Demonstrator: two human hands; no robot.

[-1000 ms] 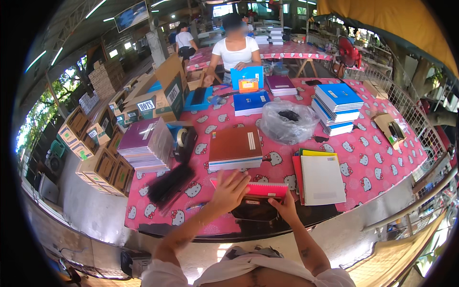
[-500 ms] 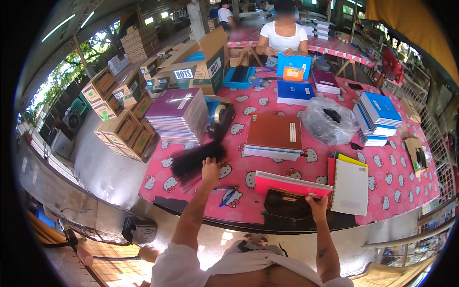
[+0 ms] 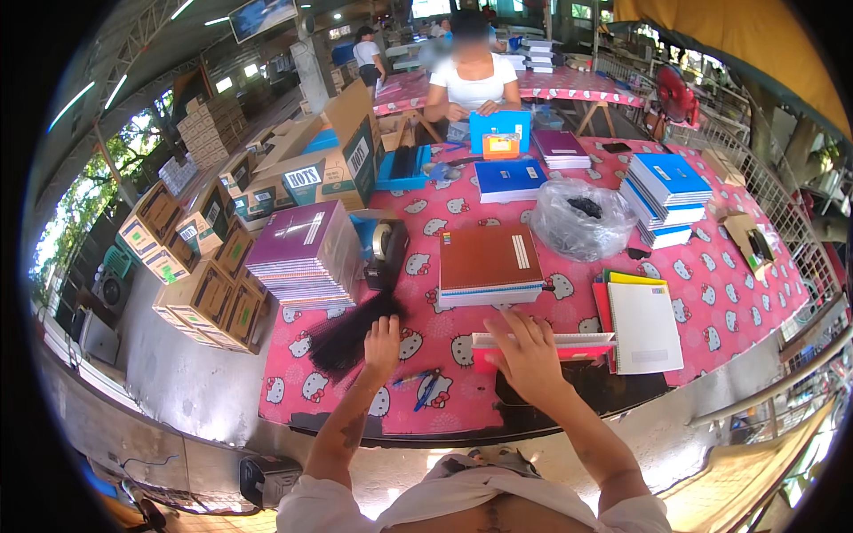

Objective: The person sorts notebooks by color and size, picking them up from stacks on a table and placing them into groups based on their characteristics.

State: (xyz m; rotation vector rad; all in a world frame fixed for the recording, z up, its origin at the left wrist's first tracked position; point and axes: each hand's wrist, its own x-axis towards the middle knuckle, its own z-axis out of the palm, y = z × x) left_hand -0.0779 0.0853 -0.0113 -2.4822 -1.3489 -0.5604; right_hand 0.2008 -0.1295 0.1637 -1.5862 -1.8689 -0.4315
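My left hand (image 3: pixel 383 346) has its fingers bent together on the near right edge of a bundle of thin black strands (image 3: pixel 342 338). My right hand (image 3: pixel 530 362) is stretched out, fingers apart, over the top edge of a red-covered notebook (image 3: pixel 582 349). That notebook is tilted up on its edge at the table's near side, and my hand hides part of it. Just beyond is a stack of notebooks with a brown cover on top (image 3: pixel 489 260). Blue pens (image 3: pixel 428 388) lie between my forearms.
Purple notebooks (image 3: pixel 298 240) are stacked left, beside a tape dispenser (image 3: pixel 388 249). A clear plastic bag (image 3: pixel 582 226), blue notebooks (image 3: pixel 671 191) and a white spiral notebook (image 3: pixel 646 329) are on the right. Across the table a person (image 3: pixel 475 80) holds a blue folder (image 3: pixel 514 124). Cardboard boxes (image 3: pixel 213 289) stand left.
My right hand has left the notebook's right corner and moved left to the middle of its top edge. My left hand stays by the black bundle. The view has shifted slightly.
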